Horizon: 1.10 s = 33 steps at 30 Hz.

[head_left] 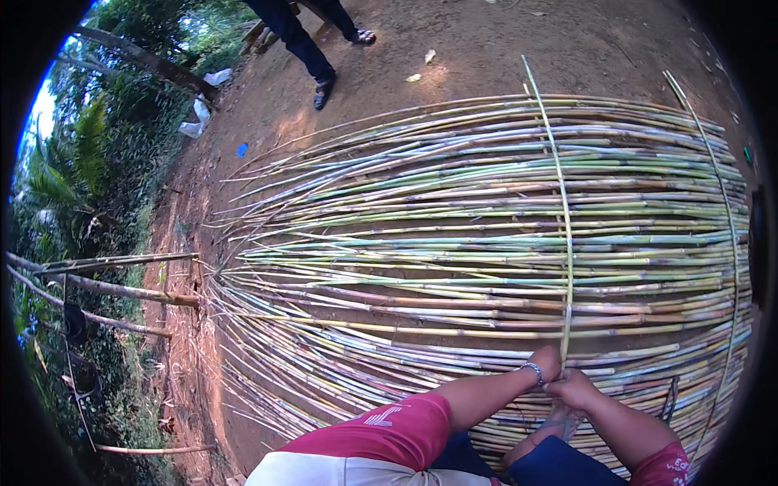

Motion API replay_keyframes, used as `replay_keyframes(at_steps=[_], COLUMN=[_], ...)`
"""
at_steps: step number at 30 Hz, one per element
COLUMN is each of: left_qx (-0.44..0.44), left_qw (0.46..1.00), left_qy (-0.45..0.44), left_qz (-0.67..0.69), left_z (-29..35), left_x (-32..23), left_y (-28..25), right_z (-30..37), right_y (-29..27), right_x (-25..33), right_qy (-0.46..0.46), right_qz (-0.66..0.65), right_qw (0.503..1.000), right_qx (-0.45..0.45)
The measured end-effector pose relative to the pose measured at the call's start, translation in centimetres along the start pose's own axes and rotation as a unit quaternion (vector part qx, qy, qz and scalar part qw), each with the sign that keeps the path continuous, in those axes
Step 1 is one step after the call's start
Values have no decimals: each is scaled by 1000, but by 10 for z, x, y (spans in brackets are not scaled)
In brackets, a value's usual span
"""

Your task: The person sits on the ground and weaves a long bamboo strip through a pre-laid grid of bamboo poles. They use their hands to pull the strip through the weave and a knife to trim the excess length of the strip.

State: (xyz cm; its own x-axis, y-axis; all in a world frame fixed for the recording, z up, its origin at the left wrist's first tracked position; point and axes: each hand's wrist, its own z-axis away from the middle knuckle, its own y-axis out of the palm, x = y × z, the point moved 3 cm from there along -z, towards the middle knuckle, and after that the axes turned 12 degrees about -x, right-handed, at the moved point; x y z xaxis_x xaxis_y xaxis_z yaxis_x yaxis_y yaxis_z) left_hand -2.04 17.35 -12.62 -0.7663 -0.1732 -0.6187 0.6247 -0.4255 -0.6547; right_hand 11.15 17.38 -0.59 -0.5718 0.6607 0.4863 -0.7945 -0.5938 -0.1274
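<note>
Long thin canes (pixel 421 235) lie side by side on the ground in a broad mat, green, tan and purplish, their tips fanning out at the left. A slender cross pole (pixel 561 194) lies over them, running down to my hands. My left hand (pixel 547 363), with a bracelet at its wrist, is closed beside the pole's near end. Just below and touching the pole's end, my right hand (pixel 574 390) has its fingers closed too. Whatever the fingers grip is hidden. A dark thin tool (pixel 671 398) rests on the canes right of my right hand.
A second cross pole (pixel 725 186) spans the canes at the right. Another person's legs (pixel 304 44) stand at the far edge. Bare poles (pixel 121 287) jut in at the left beside bushes (pixel 81 162). My sandalled foot (pixel 559 421) is on the canes.
</note>
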Motion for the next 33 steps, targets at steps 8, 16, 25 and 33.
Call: replay_keyframes(at_steps=[8, 16, 25, 33], left_qx=[24, 104, 104, 134], left_qw=[994, 962, 941, 896], left_qy=[78, -95, -117, -174], left_qz=[71, 234, 300, 385], left_z=[-4, -7, 3, 2], left_x=[8, 4, 12, 8], left_y=[22, 9, 12, 17], right_z=[-45, -70, -89, -93], right_y=[-5, -11, -5, -17], right_x=[-38, -33, -36, -38], right_qy=[150, 69, 46, 0], right_qz=[-242, -98, -85, -69], right_qw=[959, 988, 991, 993], right_qx=[-13, -99, -91, -99])
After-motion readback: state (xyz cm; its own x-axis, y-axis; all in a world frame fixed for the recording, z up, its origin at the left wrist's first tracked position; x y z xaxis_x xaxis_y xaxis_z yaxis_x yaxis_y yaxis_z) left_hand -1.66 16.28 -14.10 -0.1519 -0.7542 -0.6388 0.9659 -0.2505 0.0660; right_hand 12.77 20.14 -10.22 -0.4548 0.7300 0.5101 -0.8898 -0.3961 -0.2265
